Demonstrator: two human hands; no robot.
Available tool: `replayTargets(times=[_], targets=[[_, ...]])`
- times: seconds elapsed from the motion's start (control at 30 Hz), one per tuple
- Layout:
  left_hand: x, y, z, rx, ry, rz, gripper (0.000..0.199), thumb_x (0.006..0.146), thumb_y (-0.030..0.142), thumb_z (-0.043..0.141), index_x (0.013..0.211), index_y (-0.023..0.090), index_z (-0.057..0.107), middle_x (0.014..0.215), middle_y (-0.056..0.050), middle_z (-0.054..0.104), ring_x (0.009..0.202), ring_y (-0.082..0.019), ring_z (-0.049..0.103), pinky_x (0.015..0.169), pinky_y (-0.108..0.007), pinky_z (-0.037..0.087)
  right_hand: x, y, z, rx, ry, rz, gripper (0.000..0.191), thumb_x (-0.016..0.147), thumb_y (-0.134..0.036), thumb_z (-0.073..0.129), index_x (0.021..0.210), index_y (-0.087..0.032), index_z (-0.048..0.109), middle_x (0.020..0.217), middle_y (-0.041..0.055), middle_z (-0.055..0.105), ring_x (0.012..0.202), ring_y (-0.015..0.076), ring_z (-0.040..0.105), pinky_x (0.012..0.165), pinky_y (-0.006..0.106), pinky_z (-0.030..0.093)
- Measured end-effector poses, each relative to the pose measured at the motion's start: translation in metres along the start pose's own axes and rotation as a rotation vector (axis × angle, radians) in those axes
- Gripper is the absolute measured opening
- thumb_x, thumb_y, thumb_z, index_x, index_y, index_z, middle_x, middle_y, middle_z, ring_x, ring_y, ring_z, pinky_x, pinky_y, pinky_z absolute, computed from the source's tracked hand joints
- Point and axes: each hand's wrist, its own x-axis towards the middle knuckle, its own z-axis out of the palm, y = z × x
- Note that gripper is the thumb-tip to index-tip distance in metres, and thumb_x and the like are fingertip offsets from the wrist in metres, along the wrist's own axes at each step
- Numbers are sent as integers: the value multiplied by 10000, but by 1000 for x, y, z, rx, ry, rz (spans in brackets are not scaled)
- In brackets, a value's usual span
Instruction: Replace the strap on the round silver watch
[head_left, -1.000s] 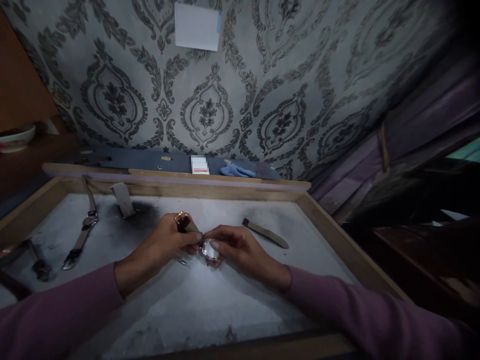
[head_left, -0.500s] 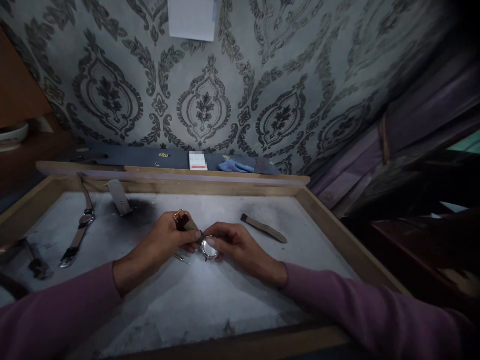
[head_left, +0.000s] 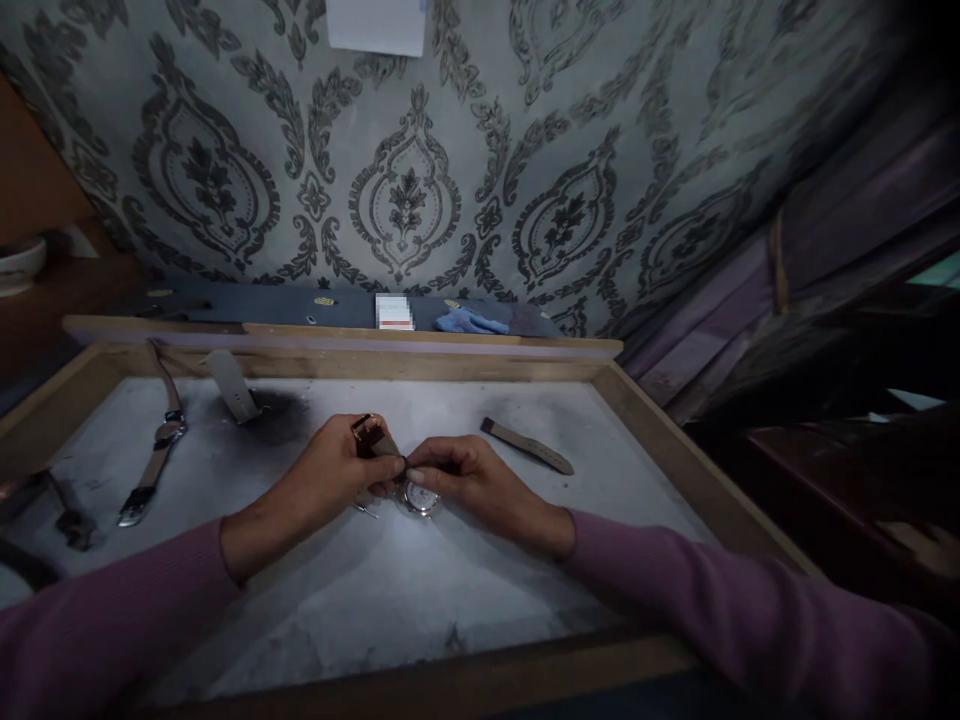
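Observation:
My left hand [head_left: 330, 465] is closed on a brown watch strap [head_left: 385, 443] with a gold-coloured buckle [head_left: 365, 428]. The strap's lower end meets the upper edge of a round silver watch case [head_left: 421, 500], whose pale dial faces up. Thumb and fingers of my right hand [head_left: 480, 485] pinch at that joint, at the top of the case. Whether strap and case are attached is hidden by my fingertips. A thin metal tool [head_left: 367, 510] lies just below my left fingers. Right of my hands lies a separate strap piece [head_left: 529, 447], its pale underside up.
A wood-rimmed tray [head_left: 450, 365] with a whitish bottom surrounds my hands. On its left are a strapped watch [head_left: 166, 430], a pale upright strap [head_left: 231, 385] and dark straps [head_left: 71, 520]. Behind the rim lie a small white box [head_left: 394, 311] and a blue cloth [head_left: 471, 320].
The watch case has turned or tilted, so its dial shows instead of a bright, shiny face. My right thumb has shifted up from the case's face to the strap joint.

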Motion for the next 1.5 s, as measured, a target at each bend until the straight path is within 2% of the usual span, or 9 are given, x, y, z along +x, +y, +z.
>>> replayTargets(times=[0.3,0.53,0.87,1.13,1.3,1.5], targets=[[-2,0,2,49,-23,54,149,630,270,646,601,171,538,516,36,587,479,-99,530,483,-222,440,0,-2,-1,76,-48,60,266,811,-394,692,800,-128,691,699,8,644,635,107,544,634,250,423],[-3,0,2,31,-45,71,151,644,270,658,624,168,550,519,42,574,497,-98,532,499,-219,431,-1,-2,-1,165,-53,95,146,814,-278,693,808,-132,699,720,13,662,643,92,549,623,240,420],[-3,7,-6,-41,-105,-9,147,640,272,701,684,150,632,631,-4,646,605,-124,585,614,-254,482,-1,-8,-1,278,-3,134,259,752,-389,755,764,-136,701,676,2,650,605,88,535,597,233,421],[-6,11,-1,-27,-89,-59,232,599,245,735,773,152,614,686,-11,642,615,-141,588,564,-250,447,0,-7,0,275,62,83,223,769,-360,740,745,-141,701,664,2,638,602,96,532,586,235,414],[-3,3,4,-58,-18,33,231,598,225,723,777,152,598,666,13,614,629,-133,571,589,-247,448,0,-11,0,217,98,56,261,757,-394,738,728,-141,685,648,-6,623,594,102,528,592,240,408],[-2,-7,6,-27,32,131,195,634,215,708,741,169,552,679,21,593,635,-123,553,622,-257,446,-2,-10,4,192,137,24,211,786,-344,696,722,-144,673,647,-4,614,596,105,525,603,250,422]])
